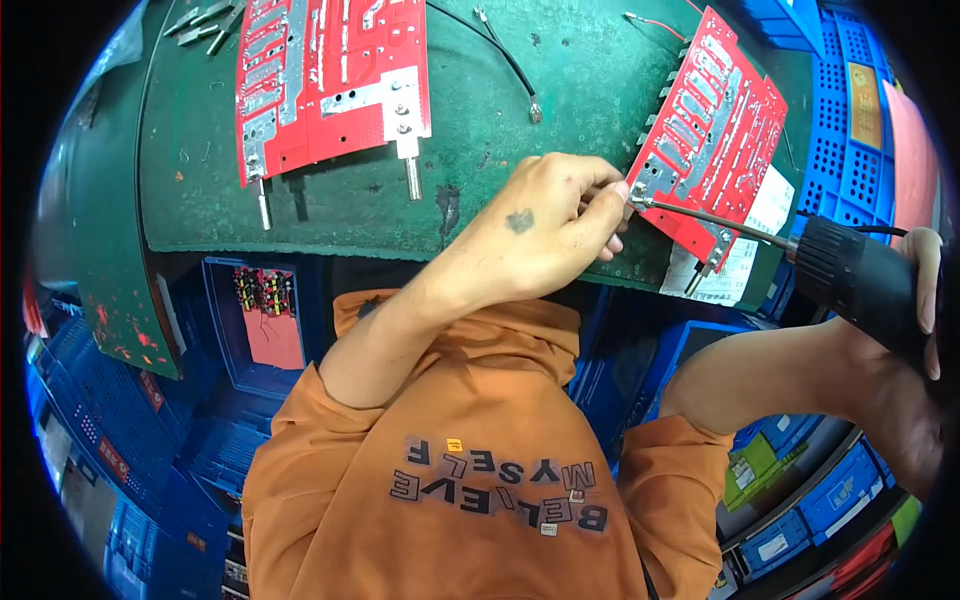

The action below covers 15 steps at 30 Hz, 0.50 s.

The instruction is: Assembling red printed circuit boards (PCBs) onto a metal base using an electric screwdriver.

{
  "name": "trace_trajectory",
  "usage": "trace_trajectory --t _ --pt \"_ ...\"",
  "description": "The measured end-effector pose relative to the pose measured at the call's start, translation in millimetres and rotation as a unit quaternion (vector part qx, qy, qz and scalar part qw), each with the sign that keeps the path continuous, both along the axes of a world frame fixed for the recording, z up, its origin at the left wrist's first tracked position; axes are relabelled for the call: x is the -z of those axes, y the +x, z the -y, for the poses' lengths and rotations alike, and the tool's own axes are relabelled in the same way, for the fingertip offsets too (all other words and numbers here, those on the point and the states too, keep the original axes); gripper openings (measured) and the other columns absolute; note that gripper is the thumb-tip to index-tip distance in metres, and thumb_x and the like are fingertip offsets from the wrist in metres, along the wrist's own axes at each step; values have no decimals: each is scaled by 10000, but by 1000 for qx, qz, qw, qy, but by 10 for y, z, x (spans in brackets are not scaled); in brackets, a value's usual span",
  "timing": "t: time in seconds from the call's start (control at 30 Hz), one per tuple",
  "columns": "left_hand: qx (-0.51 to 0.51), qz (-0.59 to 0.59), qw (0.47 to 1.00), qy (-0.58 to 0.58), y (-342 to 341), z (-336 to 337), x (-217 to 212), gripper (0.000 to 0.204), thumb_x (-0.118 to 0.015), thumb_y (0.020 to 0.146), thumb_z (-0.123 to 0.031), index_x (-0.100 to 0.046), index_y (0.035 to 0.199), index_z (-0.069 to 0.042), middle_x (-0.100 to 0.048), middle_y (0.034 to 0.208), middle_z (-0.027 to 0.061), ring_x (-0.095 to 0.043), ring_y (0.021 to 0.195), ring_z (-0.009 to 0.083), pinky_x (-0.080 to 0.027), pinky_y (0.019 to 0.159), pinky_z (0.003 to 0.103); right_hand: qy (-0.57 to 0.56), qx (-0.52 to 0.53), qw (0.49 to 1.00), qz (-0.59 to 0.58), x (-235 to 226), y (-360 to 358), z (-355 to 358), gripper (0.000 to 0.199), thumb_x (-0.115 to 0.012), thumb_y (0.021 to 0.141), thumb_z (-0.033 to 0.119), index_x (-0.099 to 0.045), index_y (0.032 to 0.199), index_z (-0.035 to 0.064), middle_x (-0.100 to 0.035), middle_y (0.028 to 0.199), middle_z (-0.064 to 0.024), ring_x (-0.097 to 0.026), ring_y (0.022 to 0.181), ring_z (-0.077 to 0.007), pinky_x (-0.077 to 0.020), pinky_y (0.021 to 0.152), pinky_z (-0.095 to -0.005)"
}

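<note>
The red circuit board (712,140) lies tilted at the green bench mat's (560,70) right front edge, over a white paper label (745,262). The left hand (545,228) pinches closed at the board's lower corner. The right hand (900,310) grips a black power screwdriver (850,275), bit touching that corner. A 2nd red board (330,80) lies well apart, bare mat between. Blue crates (850,110) flank right.

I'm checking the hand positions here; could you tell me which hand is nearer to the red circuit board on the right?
Left. The left hand has its fingers at the corner of the red circuit board; the right hand is back on the black power screwdriver.
</note>
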State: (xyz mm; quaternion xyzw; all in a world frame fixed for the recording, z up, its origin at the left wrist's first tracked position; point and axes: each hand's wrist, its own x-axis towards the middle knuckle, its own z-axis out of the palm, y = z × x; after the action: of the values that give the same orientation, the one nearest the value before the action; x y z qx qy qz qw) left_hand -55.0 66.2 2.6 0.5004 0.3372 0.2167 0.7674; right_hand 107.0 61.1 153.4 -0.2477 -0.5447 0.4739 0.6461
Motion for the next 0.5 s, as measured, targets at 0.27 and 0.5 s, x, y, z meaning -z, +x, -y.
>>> trace_trajectory --t 0.27,0.5 --pt "13 59 992 -108 124 115 89 324 -384 979 -170 -559 913 94 -625 826 142 -650 720 168 -560 649 256 21 8 1000 8 11 -135 39 673 -538 799 642 -470 1029 14 -480 721 -83 -474 553 -216 -415 510 -352" --pt "-13 54 995 -83 173 178 91 311 -372 971 -136 -557 899 102 -627 800 150 -655 685 173 -559 624 259 25 3 999 22 -56 -46 145 681 -537 798 644 -465 1035 10 -476 722 -85 -472 551 -216 -416 509 -352"
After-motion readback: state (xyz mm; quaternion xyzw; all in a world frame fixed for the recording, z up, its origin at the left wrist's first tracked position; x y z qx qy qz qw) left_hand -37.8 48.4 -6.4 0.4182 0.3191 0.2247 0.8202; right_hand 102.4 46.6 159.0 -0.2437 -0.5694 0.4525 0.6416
